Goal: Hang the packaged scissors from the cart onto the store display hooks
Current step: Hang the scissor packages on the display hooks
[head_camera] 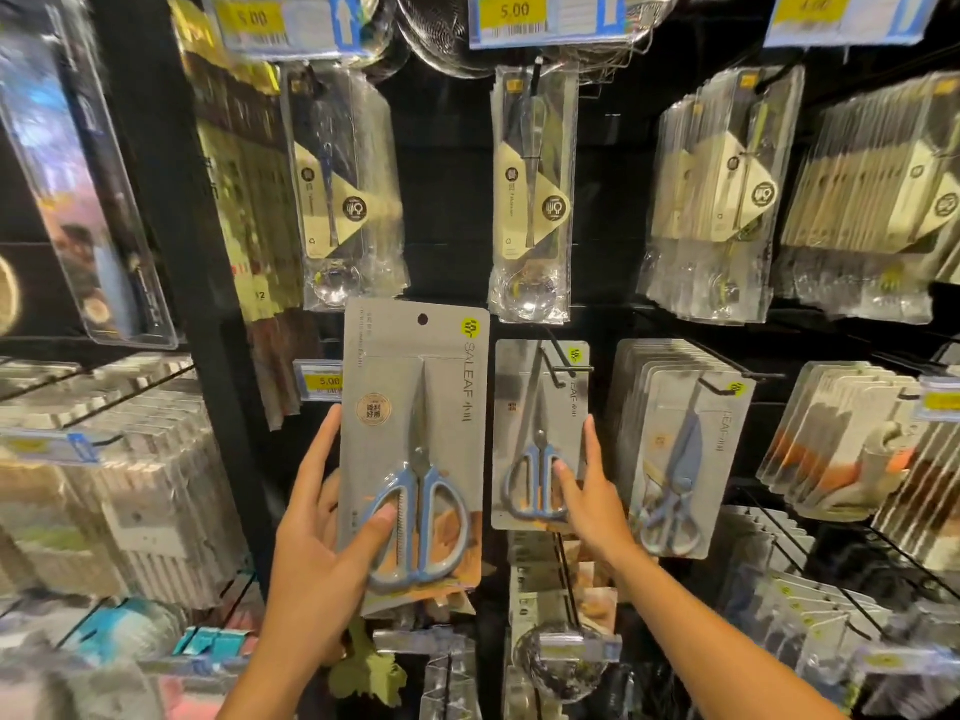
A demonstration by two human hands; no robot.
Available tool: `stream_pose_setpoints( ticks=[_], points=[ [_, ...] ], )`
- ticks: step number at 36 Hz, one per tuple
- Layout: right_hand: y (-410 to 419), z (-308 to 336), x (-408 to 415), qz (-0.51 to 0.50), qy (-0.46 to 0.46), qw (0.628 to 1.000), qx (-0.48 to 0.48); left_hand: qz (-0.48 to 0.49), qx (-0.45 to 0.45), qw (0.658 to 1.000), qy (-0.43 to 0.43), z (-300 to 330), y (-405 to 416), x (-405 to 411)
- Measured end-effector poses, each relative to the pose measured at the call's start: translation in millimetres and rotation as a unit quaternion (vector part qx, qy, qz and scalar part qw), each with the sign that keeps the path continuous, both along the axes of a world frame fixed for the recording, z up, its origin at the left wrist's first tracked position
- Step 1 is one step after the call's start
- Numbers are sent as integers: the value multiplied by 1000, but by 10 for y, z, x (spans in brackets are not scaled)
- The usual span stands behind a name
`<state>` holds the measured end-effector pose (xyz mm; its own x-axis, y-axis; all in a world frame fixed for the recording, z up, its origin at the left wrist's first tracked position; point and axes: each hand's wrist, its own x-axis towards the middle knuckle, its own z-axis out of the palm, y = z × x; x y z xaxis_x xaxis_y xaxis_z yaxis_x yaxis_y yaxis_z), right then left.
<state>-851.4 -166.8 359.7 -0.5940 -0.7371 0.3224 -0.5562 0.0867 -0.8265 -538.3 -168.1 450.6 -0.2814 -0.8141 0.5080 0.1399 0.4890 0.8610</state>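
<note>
My left hand (319,553) grips a grey card pack of blue-handled scissors (415,449) by its lower left, thumb across the front, holding it upright before the display. The pack's hang hole (423,319) is free of any hook. To its right a second scissors pack (540,433) hangs on a black display hook (569,368). My right hand (587,496) pinches that hanging pack at its lower right edge, thumb on the front. Another stack of scissors packs (680,444) hangs further right on its own hook.
Packaged spoons (532,200) and other utensils hang on the row above, with yellow price tags (513,15) at the top. Dense racks of packs fill the left (119,475) and right (852,433). More hooks and packs jut out below (571,631). No cart is in view.
</note>
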Motion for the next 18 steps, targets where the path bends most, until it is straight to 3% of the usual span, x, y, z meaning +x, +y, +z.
stream_pose_setpoints(
  ticks=[9,13,18],
  points=[
    [-514,51,-342,-22,-20,996,85,27,-18,999,8,86,49,-39],
    [-435,106,-277,-15,-18,997,67,21,-16,1000,7,92,53,-31],
    [-161,28,-7,-35,73,997,10,8,-13,1000,6,62,37,-7]
  ],
)
